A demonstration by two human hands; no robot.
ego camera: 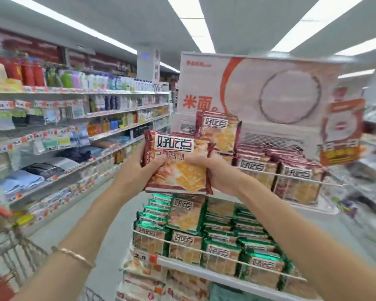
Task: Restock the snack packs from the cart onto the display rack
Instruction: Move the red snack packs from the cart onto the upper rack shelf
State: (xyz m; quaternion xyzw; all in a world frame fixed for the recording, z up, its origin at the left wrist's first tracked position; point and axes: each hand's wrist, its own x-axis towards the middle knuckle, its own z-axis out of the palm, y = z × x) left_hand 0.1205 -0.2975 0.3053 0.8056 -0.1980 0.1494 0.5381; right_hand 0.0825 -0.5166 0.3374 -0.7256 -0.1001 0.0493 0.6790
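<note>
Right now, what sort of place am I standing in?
Most likely a supermarket aisle. Long shelves of bottles carry price tags, a wire display rack holds stacked snack packs above a 2.9 price label, and a shopping cart stands at lower left.

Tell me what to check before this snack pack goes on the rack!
1. Both the left hand and the right hand grip the snack pack: ok.
2. Its wrapper matches the red-brown packs on the top tier: ok.
3. It is held above the green packs, not among them: ok.
4. Free spot on the display rack's top tier: cannot tell, the held pack hides it.
5. More packs in the cart: cannot tell, blurred.
</note>
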